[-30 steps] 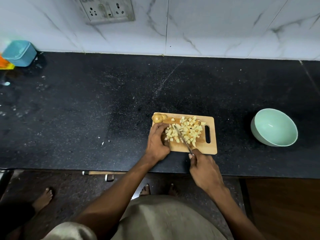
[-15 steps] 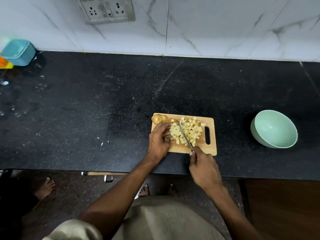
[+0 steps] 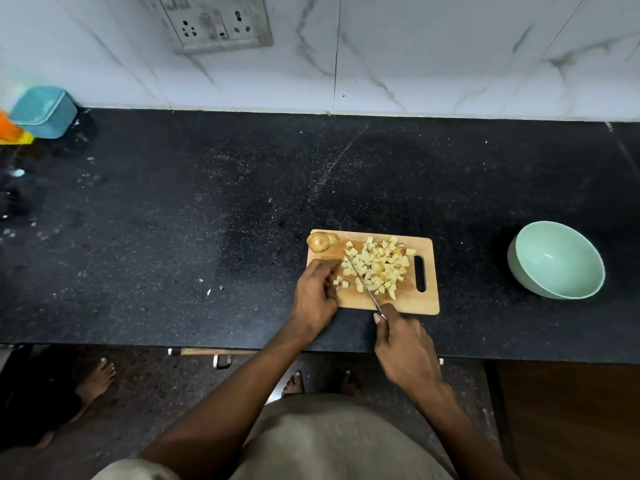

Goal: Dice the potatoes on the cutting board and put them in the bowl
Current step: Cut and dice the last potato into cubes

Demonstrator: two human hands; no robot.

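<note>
A wooden cutting board (image 3: pixel 420 304) lies on the black counter with a heap of diced potato (image 3: pixel 377 265) in its middle. A whole unpeeled potato (image 3: pixel 319 242) sits at the board's far left corner. My right hand (image 3: pixel 403 344) grips a knife (image 3: pixel 365 289) by the handle; the blade lies along the left side of the heap. My left hand (image 3: pixel 316 294) rests on the board's left end, fingers curled down beside the dice; what they hold is hidden. The pale green bowl (image 3: pixel 556 259) stands empty to the right, apart from the board.
A teal container (image 3: pixel 43 111) and an orange item (image 3: pixel 8 128) stand at the counter's far left by the marble wall. A wall socket (image 3: pixel 214 24) is above. Small scraps (image 3: pixel 209 291) lie left of the board. Bare feet show on the floor below the counter edge.
The dice have been pushed together into a tighter heap toward the board's middle. The knife blade has shifted left along the heap's edge, and my left hand has slid slightly back.
</note>
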